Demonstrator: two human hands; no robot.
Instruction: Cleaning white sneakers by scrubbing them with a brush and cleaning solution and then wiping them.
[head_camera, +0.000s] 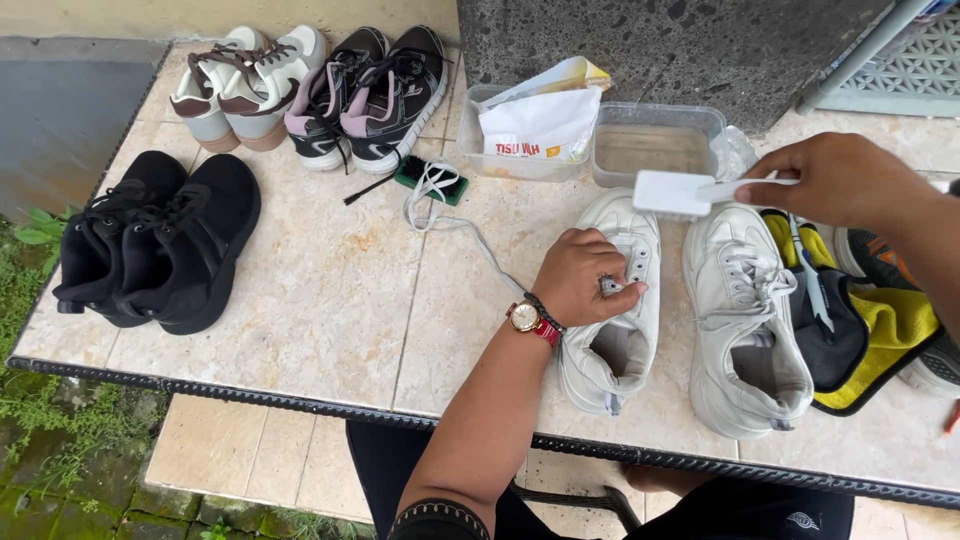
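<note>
My left hand (588, 275) is clamped over the tongue and eyelets of the left white sneaker (612, 310), pinning it flat on the table (330, 300). My right hand (835, 180) pinches the thin handle of a white brush (680, 192), which hangs over the toe of that shoe, just clear of it. The right white sneaker (745, 320) lies just beside, still laced.

The risks, as I judge them: my left fingers sit close to where the bristles would land, so a hard stroke could rake my knuckles or wet my red-strapped watch (527, 318). The clear tub of cloudy water (652, 145) stands right behind the brush; a careless backswing could knock it toward the tissue pack (540, 125) in the next tub. The loose white lace (440, 200) trails past my wrist and could snag and drag.

I cannot see the bristles, which face down. My right forearm hides most of the orange-and-black shoe (880, 255) by the yellow cloth (895, 325), and the frame cuts it off. The small green thing under the lace is too small to identify.
</note>
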